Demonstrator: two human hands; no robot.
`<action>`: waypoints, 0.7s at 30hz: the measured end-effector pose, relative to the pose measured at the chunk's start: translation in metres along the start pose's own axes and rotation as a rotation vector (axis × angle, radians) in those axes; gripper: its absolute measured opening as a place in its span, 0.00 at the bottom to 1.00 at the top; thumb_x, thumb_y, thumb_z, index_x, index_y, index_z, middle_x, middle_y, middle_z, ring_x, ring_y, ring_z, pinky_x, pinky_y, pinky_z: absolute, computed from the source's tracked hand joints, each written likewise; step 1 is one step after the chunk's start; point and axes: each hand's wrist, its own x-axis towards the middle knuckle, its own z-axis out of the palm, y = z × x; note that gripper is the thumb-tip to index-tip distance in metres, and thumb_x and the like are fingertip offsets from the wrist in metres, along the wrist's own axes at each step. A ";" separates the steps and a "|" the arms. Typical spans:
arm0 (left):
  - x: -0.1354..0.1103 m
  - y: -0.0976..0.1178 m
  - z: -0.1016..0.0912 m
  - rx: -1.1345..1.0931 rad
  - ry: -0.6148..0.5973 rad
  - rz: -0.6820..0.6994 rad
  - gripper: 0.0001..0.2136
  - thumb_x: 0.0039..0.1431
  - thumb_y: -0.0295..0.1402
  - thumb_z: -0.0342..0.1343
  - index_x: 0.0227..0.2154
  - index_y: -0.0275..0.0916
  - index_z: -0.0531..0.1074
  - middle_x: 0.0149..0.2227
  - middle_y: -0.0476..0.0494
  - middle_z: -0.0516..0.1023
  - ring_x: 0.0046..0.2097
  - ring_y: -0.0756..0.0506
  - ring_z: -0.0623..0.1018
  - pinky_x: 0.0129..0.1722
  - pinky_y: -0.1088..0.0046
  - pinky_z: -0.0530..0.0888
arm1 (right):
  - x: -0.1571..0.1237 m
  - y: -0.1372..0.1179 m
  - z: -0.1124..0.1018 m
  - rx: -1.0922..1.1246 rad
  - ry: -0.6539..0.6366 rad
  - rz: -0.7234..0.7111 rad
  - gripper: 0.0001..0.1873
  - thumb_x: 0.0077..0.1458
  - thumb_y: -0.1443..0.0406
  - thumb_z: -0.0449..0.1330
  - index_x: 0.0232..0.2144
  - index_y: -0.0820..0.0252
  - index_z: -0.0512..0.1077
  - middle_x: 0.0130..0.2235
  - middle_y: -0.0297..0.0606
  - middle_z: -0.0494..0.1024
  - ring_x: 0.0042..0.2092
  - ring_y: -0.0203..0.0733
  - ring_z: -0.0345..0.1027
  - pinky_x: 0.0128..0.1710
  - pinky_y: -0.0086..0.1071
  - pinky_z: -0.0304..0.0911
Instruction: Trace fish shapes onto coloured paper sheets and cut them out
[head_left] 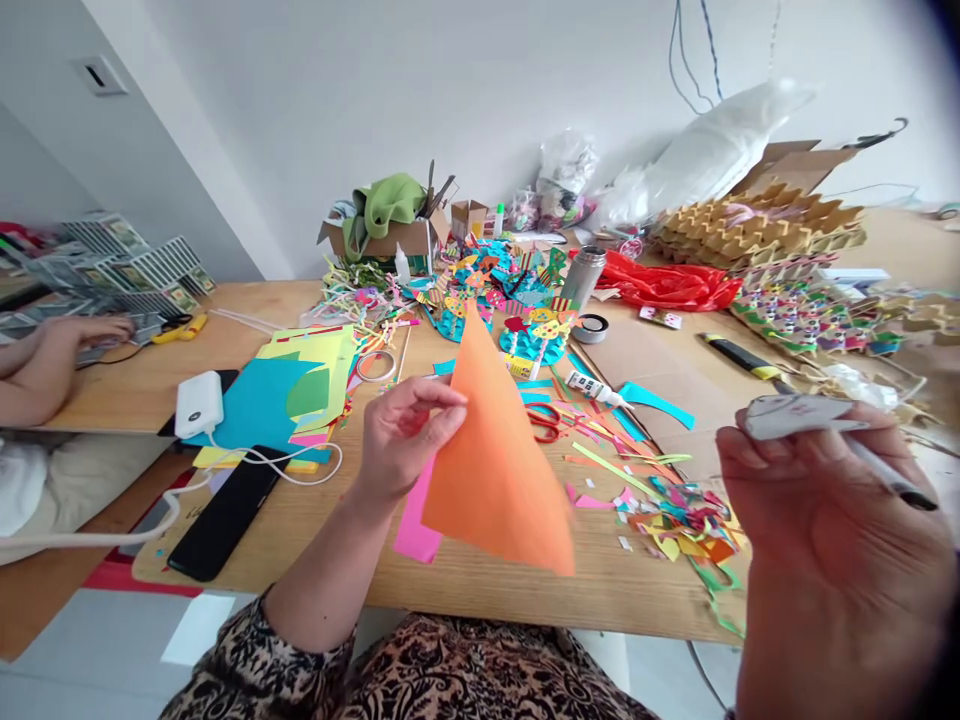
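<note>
Your L hand (409, 432) is pinching orange paper (495, 455) by its left edge over near-centre desk (465, 588); R hand (832, 520) is clamping white cutout (791, 415) + pen (883, 466), near right. One-edge hold's prob. risking creases; shared grip's poss. letting pen slip.

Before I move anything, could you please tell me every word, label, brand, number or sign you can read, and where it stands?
None can be read with certainty.
White bottle: dark print, too small.
Small yellow item: dark print, too small.
White power bank: small dark mark, unreadable.
White paper piece in the right hand: faint reddish marks, unclear.
</note>
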 end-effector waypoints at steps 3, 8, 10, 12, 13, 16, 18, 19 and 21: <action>-0.022 -0.031 -0.021 -0.051 -0.025 -0.279 0.08 0.50 0.36 0.64 0.30 0.38 0.75 0.27 0.48 0.78 0.28 0.50 0.76 0.30 0.76 0.71 | -0.004 0.004 0.001 -0.055 -0.035 0.016 0.11 0.42 0.65 0.70 0.29 0.47 0.75 0.26 0.32 0.65 0.26 0.38 0.54 0.25 0.36 0.54; -0.051 -0.090 -0.049 0.120 -0.174 -0.536 0.10 0.48 0.37 0.63 0.32 0.36 0.74 0.29 0.46 0.79 0.32 0.49 0.77 0.34 0.75 0.71 | -0.007 0.023 0.002 -0.039 -0.124 0.090 0.12 0.40 0.65 0.71 0.29 0.51 0.73 0.30 0.32 0.69 0.25 0.35 0.59 0.22 0.32 0.55; -0.057 -0.107 -0.052 0.213 -0.212 -0.564 0.10 0.48 0.37 0.62 0.32 0.36 0.74 0.27 0.47 0.78 0.29 0.49 0.76 0.32 0.75 0.70 | -0.011 0.031 0.006 -0.053 -0.182 0.146 0.12 0.41 0.64 0.70 0.29 0.52 0.73 0.30 0.31 0.70 0.25 0.33 0.61 0.23 0.31 0.57; -0.060 -0.118 -0.052 0.256 -0.214 -0.563 0.09 0.48 0.35 0.61 0.32 0.36 0.75 0.27 0.47 0.77 0.30 0.48 0.76 0.31 0.74 0.70 | -0.018 0.043 0.011 -0.124 -0.258 0.218 0.11 0.43 0.63 0.70 0.30 0.53 0.72 0.27 0.29 0.70 0.24 0.33 0.63 0.24 0.30 0.60; -0.061 -0.121 -0.050 0.275 -0.209 -0.557 0.09 0.48 0.34 0.60 0.33 0.36 0.75 0.28 0.46 0.78 0.30 0.48 0.76 0.32 0.74 0.70 | -0.023 0.050 0.014 -0.177 -0.295 0.265 0.11 0.44 0.63 0.70 0.30 0.54 0.72 0.25 0.29 0.70 0.24 0.34 0.64 0.24 0.30 0.61; -0.064 -0.125 -0.046 0.327 -0.199 -0.540 0.09 0.50 0.31 0.58 0.35 0.36 0.77 0.31 0.44 0.79 0.33 0.47 0.76 0.34 0.74 0.70 | -0.044 0.077 0.022 -0.326 -0.374 0.433 0.12 0.45 0.61 0.69 0.31 0.57 0.72 0.24 0.30 0.72 0.25 0.35 0.67 0.25 0.30 0.64; -0.068 -0.123 -0.044 0.339 -0.212 -0.544 0.10 0.51 0.29 0.57 0.37 0.36 0.77 0.33 0.43 0.80 0.34 0.47 0.76 0.35 0.73 0.71 | -0.060 0.096 0.027 -0.355 -0.382 0.523 0.15 0.44 0.59 0.70 0.31 0.58 0.71 0.24 0.31 0.72 0.25 0.35 0.68 0.26 0.31 0.66; -0.070 -0.121 -0.043 0.339 -0.222 -0.550 0.11 0.52 0.29 0.56 0.38 0.36 0.77 0.33 0.43 0.80 0.34 0.47 0.77 0.35 0.73 0.71 | -0.067 0.104 0.028 -0.354 -0.371 0.553 0.17 0.42 0.58 0.71 0.31 0.59 0.71 0.24 0.31 0.72 0.25 0.35 0.68 0.26 0.31 0.66; -0.073 -0.115 -0.042 0.330 -0.247 -0.561 0.12 0.52 0.29 0.56 0.39 0.36 0.77 0.34 0.43 0.81 0.34 0.46 0.78 0.35 0.73 0.72 | -0.076 0.116 0.030 -0.349 -0.333 0.591 0.19 0.40 0.57 0.72 0.30 0.59 0.71 0.25 0.31 0.72 0.26 0.36 0.68 0.27 0.31 0.67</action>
